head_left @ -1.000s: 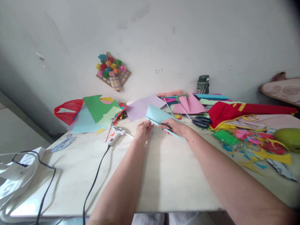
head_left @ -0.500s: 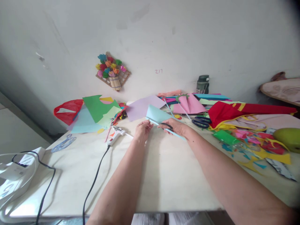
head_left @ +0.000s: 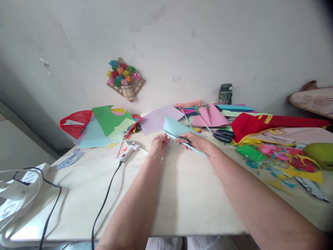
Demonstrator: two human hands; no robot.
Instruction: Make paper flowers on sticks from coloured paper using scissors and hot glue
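bamboo holder (head_left: pixel 128 93): colourful flowers (head_left: pixel 120 71) | right hand (head_left: pixel 194 140): gripping scissors (head_left: pixel 185 140) | left hand (head_left: pixel 159 145): pinching blue paper (head_left: pixel 173 126)

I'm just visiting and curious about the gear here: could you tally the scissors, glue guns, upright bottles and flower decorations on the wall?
Scissors: 2, one in the right hand, another pair on the table
Glue guns: 1
Upright bottles: 1
Flower decorations: 1
Total: 5
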